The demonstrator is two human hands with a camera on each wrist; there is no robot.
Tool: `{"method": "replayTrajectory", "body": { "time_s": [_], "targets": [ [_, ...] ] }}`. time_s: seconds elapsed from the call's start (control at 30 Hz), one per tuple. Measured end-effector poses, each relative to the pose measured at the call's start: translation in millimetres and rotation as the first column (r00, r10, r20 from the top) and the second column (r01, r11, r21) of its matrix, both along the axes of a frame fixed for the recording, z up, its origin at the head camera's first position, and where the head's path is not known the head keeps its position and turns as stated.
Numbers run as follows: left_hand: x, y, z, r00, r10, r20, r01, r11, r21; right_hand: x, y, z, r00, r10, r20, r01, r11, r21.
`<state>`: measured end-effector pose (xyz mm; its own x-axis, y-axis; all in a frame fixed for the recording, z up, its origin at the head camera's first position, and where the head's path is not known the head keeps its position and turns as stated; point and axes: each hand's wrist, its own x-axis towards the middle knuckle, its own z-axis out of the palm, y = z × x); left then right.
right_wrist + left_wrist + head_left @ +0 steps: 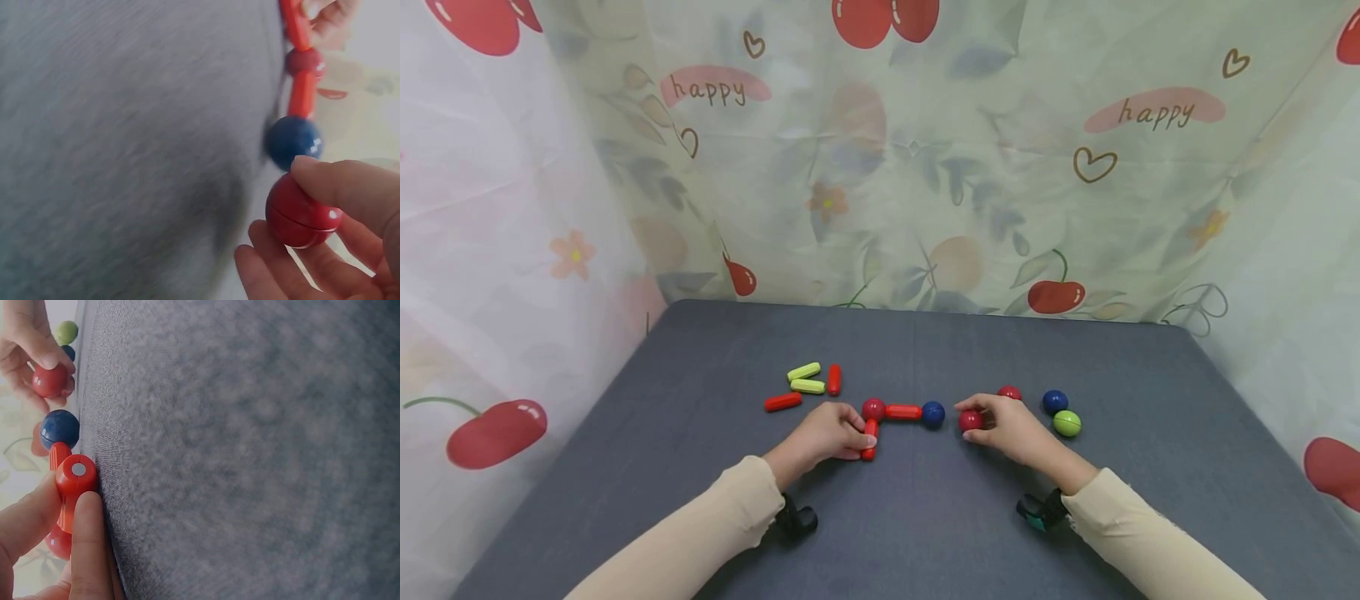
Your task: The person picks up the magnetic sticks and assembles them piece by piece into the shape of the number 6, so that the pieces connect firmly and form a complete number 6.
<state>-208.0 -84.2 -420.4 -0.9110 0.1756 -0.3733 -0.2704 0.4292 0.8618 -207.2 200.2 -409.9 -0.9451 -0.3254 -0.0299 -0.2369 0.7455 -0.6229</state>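
Observation:
My left hand (pixel 831 433) pinches a red rod (pixel 870 440) between thumb and fingers. The rod's far end meets a red ball (pixel 873 409), and a second red rod (pixel 903 412) runs from that ball rightward to a blue ball (pixel 933 414). A pale round spot shows on the held rod's free end (pixel 79 469) in the left wrist view. My right hand (pixel 1011 427) holds another red ball (pixel 301 212) with thumb and fingertips, a short way right of the blue ball. Behind the right hand, one more red ball (pixel 1009 392) is partly hidden.
Right of the right hand lie a loose blue ball (pixel 1055 402) and a green ball (pixel 1067 423). Beyond the left hand are two yellow-green rods (pixel 807 387) and two red rods (pixel 783 402). A dark grey cloth covers the table (pixel 910 517); a printed curtain (pixel 910 167) hangs around it.

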Motion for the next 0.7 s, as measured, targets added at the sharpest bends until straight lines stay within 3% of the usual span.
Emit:
{"method": "replayTrajectory", "body": {
  "time_s": [0.43, 0.7],
  "targets": [
    [1.2, -0.7, 1.8, 1.0, -0.008, 0.003, 0.008, 1.0, 0.002, 13.2, -25, 18.3, 0.997, 0.049, 0.061, -0.043, 0.994, -0.098],
    [0.9, 0.6, 1.6, 1.0, -0.002, -0.005, 0.002, 1.0, -0.013, 20.4, -42, 14.8, 0.989, 0.078, 0.127, -0.05, 0.977, -0.208]
  ]
}}
